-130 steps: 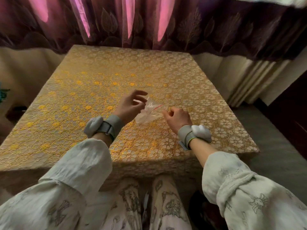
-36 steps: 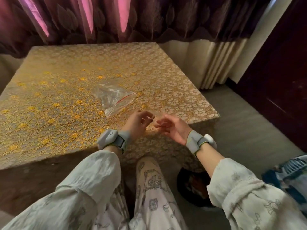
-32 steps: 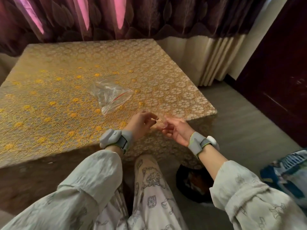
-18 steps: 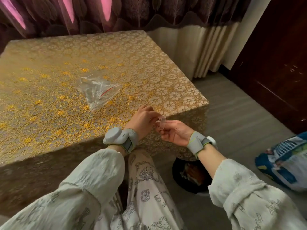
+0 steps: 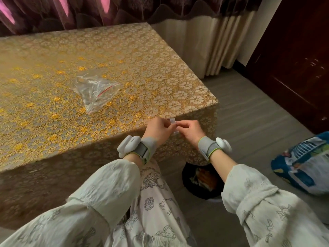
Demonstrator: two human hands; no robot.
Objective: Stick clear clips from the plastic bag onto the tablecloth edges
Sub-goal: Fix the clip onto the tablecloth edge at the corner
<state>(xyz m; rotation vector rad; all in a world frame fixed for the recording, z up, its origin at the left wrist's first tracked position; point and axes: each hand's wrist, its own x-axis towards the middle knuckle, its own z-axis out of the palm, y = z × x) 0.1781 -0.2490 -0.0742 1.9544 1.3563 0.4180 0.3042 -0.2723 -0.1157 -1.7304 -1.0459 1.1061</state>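
Observation:
A gold lace tablecloth (image 5: 124,56) covers the table and hangs down over its near edge. On it lies the clear plastic bag (image 5: 95,91) with a red seal line, some way left of my hands. My left hand (image 5: 158,129) and my right hand (image 5: 190,130) meet at the near edge, close to the right corner. Both pinch one small clear clip (image 5: 173,124), held upright between the fingertips right at the cloth's edge. Whether the clip touches the cloth I cannot tell.
A dark round bin (image 5: 203,180) stands on the grey floor under the table corner, below my right wrist. A blue printed bag (image 5: 302,163) lies on the floor at the right. Curtains (image 5: 204,38) hang behind the table, and dark wooden furniture (image 5: 293,50) is at far right.
Both hands left the plastic bag lying on the table and came to the near right edge holding a clear clip. Over the last second the clip rose to the cloth's edge.

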